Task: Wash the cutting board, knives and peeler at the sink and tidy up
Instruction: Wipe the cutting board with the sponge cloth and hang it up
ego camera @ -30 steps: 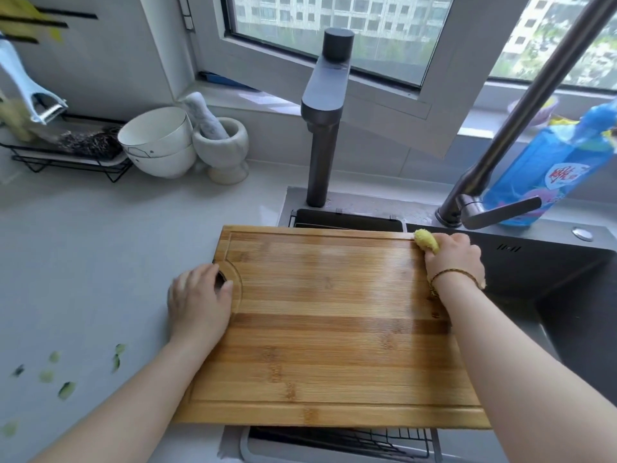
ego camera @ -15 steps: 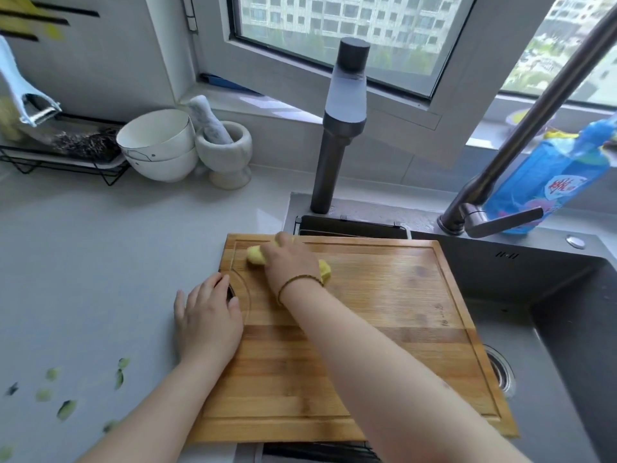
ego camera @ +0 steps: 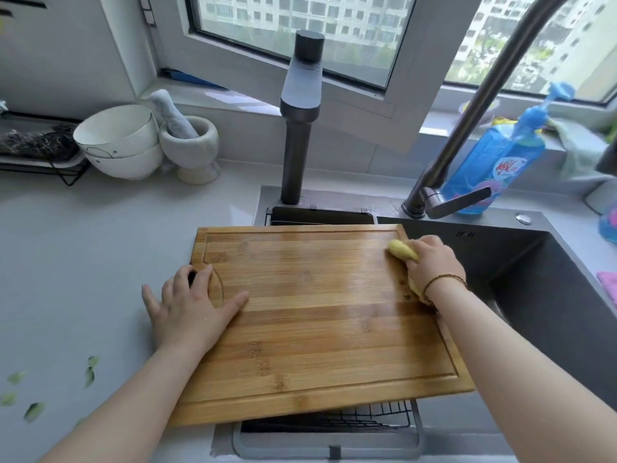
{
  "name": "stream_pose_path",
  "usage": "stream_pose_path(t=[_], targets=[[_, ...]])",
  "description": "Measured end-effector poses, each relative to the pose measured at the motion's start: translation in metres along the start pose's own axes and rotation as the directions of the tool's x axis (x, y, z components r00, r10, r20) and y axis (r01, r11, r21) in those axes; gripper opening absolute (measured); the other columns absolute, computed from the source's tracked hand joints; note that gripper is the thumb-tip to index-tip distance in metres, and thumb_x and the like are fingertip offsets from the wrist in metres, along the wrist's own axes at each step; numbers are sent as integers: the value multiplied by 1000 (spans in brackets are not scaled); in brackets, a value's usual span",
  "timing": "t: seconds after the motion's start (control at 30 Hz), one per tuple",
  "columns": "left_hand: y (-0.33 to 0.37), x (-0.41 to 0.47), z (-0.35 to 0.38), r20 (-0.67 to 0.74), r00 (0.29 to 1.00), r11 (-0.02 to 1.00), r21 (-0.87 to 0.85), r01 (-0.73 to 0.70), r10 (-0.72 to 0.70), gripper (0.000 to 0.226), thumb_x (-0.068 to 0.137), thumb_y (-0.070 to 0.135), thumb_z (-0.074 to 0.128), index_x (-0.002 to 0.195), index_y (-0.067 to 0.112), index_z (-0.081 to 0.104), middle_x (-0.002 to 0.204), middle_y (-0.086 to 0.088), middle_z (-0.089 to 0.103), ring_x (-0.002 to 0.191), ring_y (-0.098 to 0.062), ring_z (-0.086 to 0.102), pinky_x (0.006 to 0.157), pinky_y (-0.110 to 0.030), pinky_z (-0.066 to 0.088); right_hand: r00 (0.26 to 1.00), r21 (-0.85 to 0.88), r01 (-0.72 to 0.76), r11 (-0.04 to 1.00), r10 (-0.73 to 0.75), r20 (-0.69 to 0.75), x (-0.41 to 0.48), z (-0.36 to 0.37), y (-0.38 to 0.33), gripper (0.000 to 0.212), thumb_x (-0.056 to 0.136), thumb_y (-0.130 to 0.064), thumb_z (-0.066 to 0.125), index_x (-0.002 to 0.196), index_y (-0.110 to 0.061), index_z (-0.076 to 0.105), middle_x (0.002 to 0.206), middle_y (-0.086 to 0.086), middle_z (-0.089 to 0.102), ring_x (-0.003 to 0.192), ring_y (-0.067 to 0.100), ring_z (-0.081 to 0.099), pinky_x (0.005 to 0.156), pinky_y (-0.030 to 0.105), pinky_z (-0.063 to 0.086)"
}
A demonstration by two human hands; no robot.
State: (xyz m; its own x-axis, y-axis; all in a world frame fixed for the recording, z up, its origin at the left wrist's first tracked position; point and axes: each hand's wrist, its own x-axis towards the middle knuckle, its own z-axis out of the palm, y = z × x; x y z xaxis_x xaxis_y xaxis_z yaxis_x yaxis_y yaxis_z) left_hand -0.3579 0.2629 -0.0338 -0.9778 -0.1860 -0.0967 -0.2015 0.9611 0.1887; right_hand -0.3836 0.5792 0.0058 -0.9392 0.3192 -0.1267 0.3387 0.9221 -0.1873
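Note:
A wooden cutting board (ego camera: 310,315) lies flat across the left part of the dark sink (ego camera: 547,295), over a wire rack. My left hand (ego camera: 190,305) presses down on the board's left edge with fingers spread, covering the handle hole. My right hand (ego camera: 430,259) grips a yellow sponge (ego camera: 402,250) and holds it against the board's far right corner. The board's surface looks wet and shiny. No knives or peeler show in this view.
Two dark faucets (ego camera: 300,121) (ego camera: 467,128) rise behind the sink. A blue detergent bottle (ego camera: 497,155) stands at the back right. Stacked white bowls (ego camera: 120,142) and a stone mortar with pestle (ego camera: 190,145) sit at the back left. Green peel scraps (ego camera: 90,369) lie on the grey counter.
My right hand has swept the sponge from the board's far left corner across to its far right corner. My left hand spread its fingers wider on the board's left edge.

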Motion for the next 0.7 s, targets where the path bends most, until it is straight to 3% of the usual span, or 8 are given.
stream_pose_path(t=[0.17, 0.33, 0.43, 0.53, 0.6, 0.7], targets=[[2, -2, 0, -7, 1000, 1000, 8, 5, -5, 79, 79, 72, 33, 143, 27, 26, 150, -3, 22, 139, -24, 19, 114, -48, 1, 1000, -4, 23, 1000, -23, -16, -64, 11, 26, 35, 95, -32, 42, 130, -33, 45, 137, -1, 35, 116, 22, 41, 88, 33, 44], [2, -1, 1, -24, 1000, 1000, 19, 2, -1, 78, 80, 71, 34, 142, 26, 29, 149, -5, 24, 138, -25, 21, 113, -47, 3, 998, -4, 59, 998, -59, 23, -119, 17, 50, 35, 94, -31, 44, 129, -32, 48, 137, -2, 38, 117, 20, 42, 96, 27, 38], [2, -2, 2, -23, 1000, 1000, 31, -6, 7, 78, 80, 71, 33, 143, 26, 28, 149, -5, 24, 138, -25, 21, 113, -47, 3, 1000, 230, 5, 973, -10, 23, -129, 10, 61, 30, 91, -27, 52, 120, -25, 58, 119, -2, 49, 105, 18, 49, 89, 28, 42], [2, -2, -1, -2, 1000, 998, 54, -13, 14, 77, 81, 72, 30, 143, 26, 27, 150, -5, 24, 138, -25, 20, 113, -49, 2, 991, 513, -35, 858, 95, -89, -129, -4, 61, 20, 88, -21, 57, 107, -18, 53, 92, -3, 54, 85, 18, 50, 70, 25, 40], [4, -3, -6, 9, 1000, 996, 82, -19, 19, 75, 82, 71, 28, 143, 27, 26, 150, -3, 24, 140, -22, 17, 112, -51, -1, 983, 628, 4, 778, 112, -146, -127, -11, 52, 15, 87, -16, 59, 94, -15, 46, 81, -6, 50, 74, 15, 49, 59, 21, 38], [12, -10, -15, -36, 995, 996, 12, -90, 90, 63, 88, 59, 36, 140, 24, 33, 149, -1, 28, 140, -20, 16, 113, -47, -4, 981, 703, 109, 703, 40, -191, -123, -18, 27, 21, 85, -11, 60, 77, -23, 44, 76, -5, 50, 69, 8, 49, 57, 17, 38]])
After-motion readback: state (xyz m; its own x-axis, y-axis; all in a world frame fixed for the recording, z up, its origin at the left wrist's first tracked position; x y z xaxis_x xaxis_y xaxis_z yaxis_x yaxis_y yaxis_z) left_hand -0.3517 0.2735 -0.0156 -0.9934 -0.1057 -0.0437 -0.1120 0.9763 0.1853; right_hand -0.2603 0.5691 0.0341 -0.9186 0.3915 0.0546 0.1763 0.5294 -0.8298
